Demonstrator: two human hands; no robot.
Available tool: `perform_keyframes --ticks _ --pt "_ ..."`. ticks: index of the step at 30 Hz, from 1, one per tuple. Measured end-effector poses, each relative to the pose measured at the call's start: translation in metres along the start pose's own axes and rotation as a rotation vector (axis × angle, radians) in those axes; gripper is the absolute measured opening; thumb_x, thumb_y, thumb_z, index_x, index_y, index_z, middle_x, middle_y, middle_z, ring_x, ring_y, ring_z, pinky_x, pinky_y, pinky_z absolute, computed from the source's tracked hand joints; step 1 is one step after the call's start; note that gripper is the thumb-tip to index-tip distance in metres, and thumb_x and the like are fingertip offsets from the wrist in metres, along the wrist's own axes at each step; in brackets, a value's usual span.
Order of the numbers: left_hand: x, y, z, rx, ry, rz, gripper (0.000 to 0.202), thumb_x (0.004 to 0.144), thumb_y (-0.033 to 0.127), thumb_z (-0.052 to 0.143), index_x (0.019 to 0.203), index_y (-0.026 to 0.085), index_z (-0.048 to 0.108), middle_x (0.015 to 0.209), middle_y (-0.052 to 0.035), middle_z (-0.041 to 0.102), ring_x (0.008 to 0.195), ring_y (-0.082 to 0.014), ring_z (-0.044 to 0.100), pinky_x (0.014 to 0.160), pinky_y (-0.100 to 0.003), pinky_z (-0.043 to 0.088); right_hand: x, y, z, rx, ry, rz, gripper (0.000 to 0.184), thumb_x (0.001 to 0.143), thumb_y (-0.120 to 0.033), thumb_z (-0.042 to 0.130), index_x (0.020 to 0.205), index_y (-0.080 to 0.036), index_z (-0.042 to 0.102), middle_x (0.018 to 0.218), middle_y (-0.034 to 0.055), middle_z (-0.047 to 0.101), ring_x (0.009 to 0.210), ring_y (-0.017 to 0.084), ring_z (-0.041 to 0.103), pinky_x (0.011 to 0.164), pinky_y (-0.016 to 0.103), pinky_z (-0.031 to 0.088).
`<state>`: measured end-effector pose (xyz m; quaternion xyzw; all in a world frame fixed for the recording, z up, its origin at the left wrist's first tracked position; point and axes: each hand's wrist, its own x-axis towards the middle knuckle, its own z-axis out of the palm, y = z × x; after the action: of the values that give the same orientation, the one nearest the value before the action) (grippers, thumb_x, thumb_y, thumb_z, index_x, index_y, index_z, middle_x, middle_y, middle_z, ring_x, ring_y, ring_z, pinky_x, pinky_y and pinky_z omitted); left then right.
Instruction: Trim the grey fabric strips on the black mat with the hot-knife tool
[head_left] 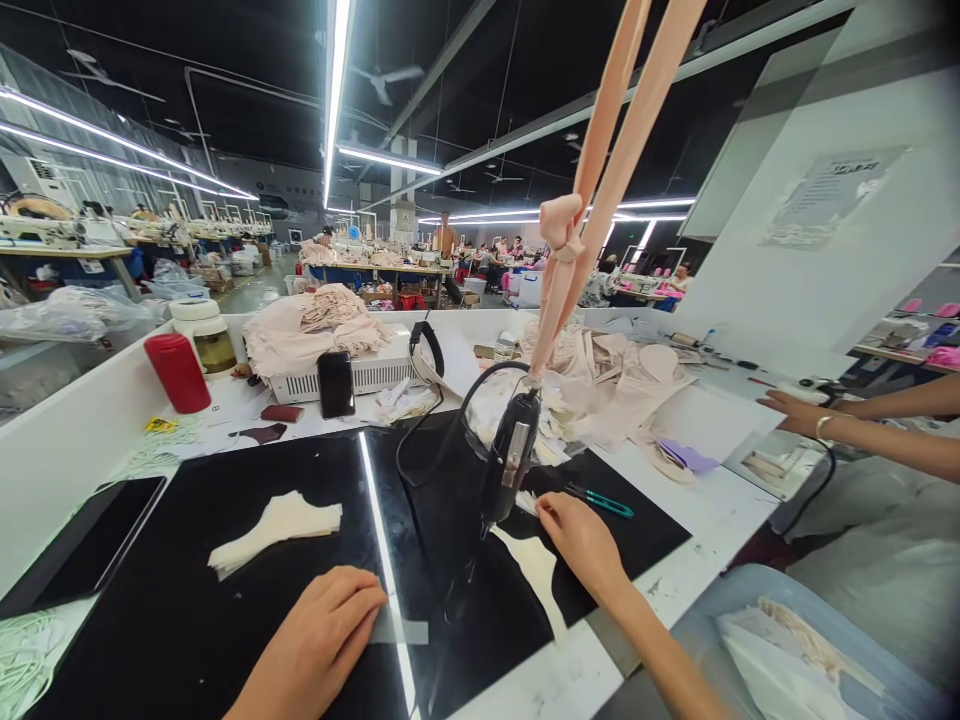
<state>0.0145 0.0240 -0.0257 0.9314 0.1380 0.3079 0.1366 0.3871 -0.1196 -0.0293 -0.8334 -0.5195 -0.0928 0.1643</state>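
My left hand (322, 625) rests on the black mat (285, 640), fingers bent and pressed together. Anything under those fingers is hidden. A translucent strip (405, 632) lies flat beside its fingertips. My right hand (583, 545) is closed, with thumb and forefinger at a small white piece (527, 502), apparently fabric. Between the hands hangs a black handheld tool (510, 460), tip down, tied to peach fabric bands (562, 250). Under my right hand lies a cream fabric cutout (534, 570). A stack of similar cream cutouts (277, 530) sits on the mat's left side.
Teal thread snips (602, 499) lie right of the tool. Behind are a phone (336, 385), a red container (178, 373), a jar (206, 335) and heaped peach fabric (322, 325). A tablet (82, 545) lies left. Another person's hands (802, 415) reach in at right, above a plastic bin (795, 640).
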Motion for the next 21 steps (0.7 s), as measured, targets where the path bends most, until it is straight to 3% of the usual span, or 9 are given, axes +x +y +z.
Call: perform_keyframes --ticks 9,15,21 --pt "0.000 0.002 0.003 -0.003 -0.035 0.008 0.020 0.105 0.019 0.046 0.105 0.026 0.066 0.104 -0.0034 0.071 0.094 -0.0191 0.069 0.083 -0.028 0.058 -0.005 0.002 0.002 0.260 0.088 0.072 0.043 0.101 -0.050 0.040 0.084 -0.025 0.071 0.087 0.0055 0.076 0.082 0.025 0.072 0.073 0.035 0.052" --pt "0.000 0.000 0.011 0.049 -0.042 0.027 0.023 0.095 0.006 0.049 0.100 0.024 0.064 0.102 -0.0019 0.072 0.092 -0.0195 0.068 0.083 -0.029 0.055 0.005 0.030 0.004 0.419 0.154 0.222 0.040 0.084 -0.062 0.050 0.087 -0.029 0.073 0.092 0.0042 0.081 0.082 0.030 0.077 0.072 0.036 0.056" --pt "-0.002 0.000 0.020 0.054 -0.010 0.030 0.024 0.089 0.003 0.049 0.094 0.022 0.063 0.096 -0.0013 0.072 0.089 -0.0185 0.068 0.079 -0.028 0.052 0.014 0.055 -0.008 0.504 0.217 0.419 0.046 0.075 -0.069 0.055 0.087 -0.029 0.074 0.078 0.0062 0.081 0.076 0.034 0.078 0.058 0.037 0.055"
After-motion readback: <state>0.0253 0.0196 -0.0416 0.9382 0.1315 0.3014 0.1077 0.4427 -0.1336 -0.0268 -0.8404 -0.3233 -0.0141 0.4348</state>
